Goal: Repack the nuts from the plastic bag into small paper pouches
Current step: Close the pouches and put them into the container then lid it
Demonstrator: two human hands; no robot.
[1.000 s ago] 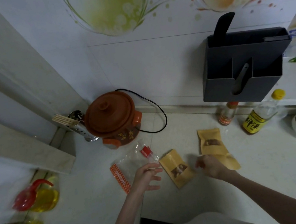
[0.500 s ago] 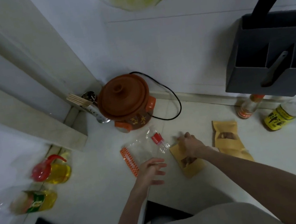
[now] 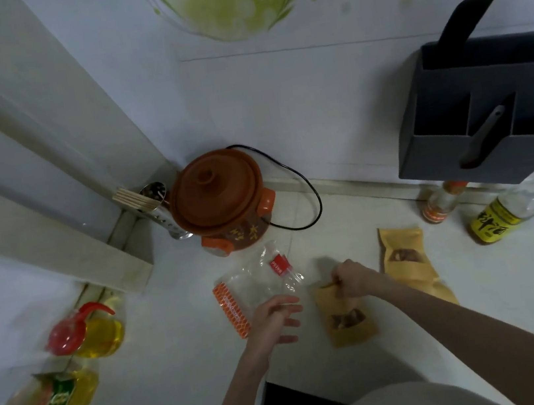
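A clear plastic bag [image 3: 257, 283] with an orange strip and a red label lies flat on the white counter [image 3: 504, 312]. Just right of it lies a brown paper pouch [image 3: 345, 320] with nuts showing in its window. My right hand [image 3: 353, 281] pinches the top edge of this pouch. My left hand [image 3: 274, 320] hovers with fingers spread over the bag's near edge, holding nothing. A second brown pouch [image 3: 404, 260] with nuts in its window lies farther right, on top of another pouch.
A brown clay pot [image 3: 220, 199] with a black cord stands behind the bag, beside a steel chopstick holder [image 3: 158, 201]. Oil bottles [image 3: 87, 333] lie at the left. Two sauce bottles [image 3: 509, 211] and a dark wall caddy [image 3: 489, 120] are at the right.
My right hand has moved left from the far pouches onto the near pouch's top edge and now pinches it. My left hand stays over the bag. The view shifted left.
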